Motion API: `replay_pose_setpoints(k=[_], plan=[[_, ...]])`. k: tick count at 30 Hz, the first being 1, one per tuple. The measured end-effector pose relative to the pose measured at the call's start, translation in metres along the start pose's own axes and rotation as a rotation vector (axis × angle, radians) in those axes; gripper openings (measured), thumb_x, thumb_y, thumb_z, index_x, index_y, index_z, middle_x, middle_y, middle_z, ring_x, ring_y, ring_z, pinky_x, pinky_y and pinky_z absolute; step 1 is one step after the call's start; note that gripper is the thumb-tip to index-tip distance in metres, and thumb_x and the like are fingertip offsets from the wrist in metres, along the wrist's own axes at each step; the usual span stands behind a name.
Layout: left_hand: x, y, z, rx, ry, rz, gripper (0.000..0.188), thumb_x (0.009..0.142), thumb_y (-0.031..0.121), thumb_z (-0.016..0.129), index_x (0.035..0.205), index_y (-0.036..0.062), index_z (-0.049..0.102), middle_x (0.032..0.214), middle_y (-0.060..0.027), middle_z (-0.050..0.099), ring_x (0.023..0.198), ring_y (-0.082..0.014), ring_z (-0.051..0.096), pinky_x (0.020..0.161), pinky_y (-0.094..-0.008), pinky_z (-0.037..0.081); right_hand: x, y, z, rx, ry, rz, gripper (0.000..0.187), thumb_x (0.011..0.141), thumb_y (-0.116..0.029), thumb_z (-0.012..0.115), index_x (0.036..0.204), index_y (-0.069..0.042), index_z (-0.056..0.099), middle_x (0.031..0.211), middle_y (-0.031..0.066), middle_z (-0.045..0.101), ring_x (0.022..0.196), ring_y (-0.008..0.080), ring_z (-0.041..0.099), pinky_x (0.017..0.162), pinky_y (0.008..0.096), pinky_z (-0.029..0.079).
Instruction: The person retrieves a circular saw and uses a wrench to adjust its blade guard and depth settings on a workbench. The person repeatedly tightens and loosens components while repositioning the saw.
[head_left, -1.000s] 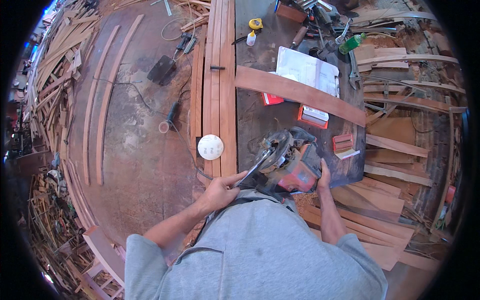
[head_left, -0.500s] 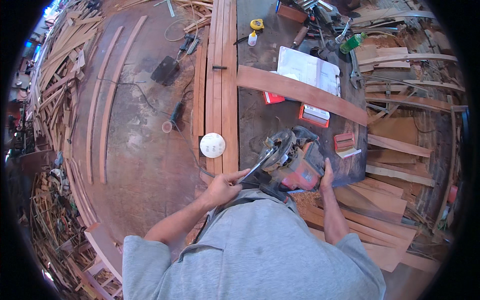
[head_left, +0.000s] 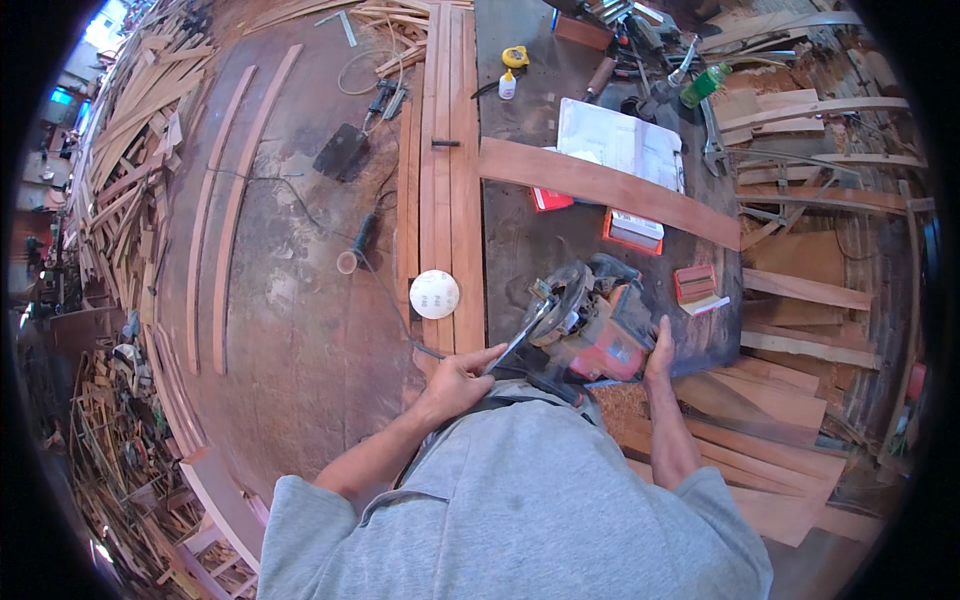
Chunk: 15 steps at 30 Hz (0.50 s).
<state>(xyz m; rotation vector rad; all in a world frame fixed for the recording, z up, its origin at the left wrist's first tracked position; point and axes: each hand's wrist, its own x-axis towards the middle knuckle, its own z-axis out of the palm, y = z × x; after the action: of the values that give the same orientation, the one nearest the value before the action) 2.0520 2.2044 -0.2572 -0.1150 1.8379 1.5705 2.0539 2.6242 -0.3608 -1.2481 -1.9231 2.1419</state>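
A dusty red and black circular saw [head_left: 608, 340] lies tipped over at the near edge of the dark tabletop, against my body, with its round guard [head_left: 565, 305] facing up. My left hand [head_left: 460, 384] is closed on a slim metal wrench [head_left: 515, 352], index finger stretched along it. The wrench's far end reaches the middle of the saw's round guard. My right hand [head_left: 660, 350] grips the saw's right side; its fingers are partly hidden behind the saw. A round white sanding disc [head_left: 435, 294] rests on the wooden strips left of the saw.
Long wooden strips [head_left: 462, 200] run away from me. A curved board [head_left: 610, 190] crosses near papers [head_left: 620, 140] and red boxes [head_left: 633, 230]. A corded tool [head_left: 360, 240] lies left. Offcuts [head_left: 130, 150] are heaped far left; more boards [head_left: 760, 420] are stacked right.
The whole view has shifted slightly, so things sit a little lower and to the right. Both hands keep their hold on the wrench and the saw.
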Motion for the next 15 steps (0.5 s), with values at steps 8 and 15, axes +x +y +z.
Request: replay_pose_setpoints(k=[8,15], plan=[[0.005,-0.005,0.009,-0.068,0.038,-0.041,0.061,0.086,0.001,0.064,0.144,0.0170,0.062,0.079,0.0084,0.057,0.068,-0.0031,0.048,0.065,-0.0211,0.044,-0.001,0.003,-0.003,0.010,0.063,-0.026,0.067,0.106,-0.055,0.044,0.109,0.006,0.072,0.106,0.0129,0.073,0.096,0.0203,0.068,0.090,0.0346,0.051],[0.012,-0.017,0.010,-0.003,0.020,0.003,0.062,0.085,0.001,0.064,0.145,0.0160,0.062,0.078,0.0067,0.055,0.069,-0.0039,0.048,0.065,-0.0224,0.045,-0.004,-0.002,0.001,0.035,0.063,0.007,0.069,0.106,-0.058,0.045,0.112,0.006,0.070,0.107,0.0117,0.072,0.097,0.0205,0.068,0.090,0.0341,0.052]])
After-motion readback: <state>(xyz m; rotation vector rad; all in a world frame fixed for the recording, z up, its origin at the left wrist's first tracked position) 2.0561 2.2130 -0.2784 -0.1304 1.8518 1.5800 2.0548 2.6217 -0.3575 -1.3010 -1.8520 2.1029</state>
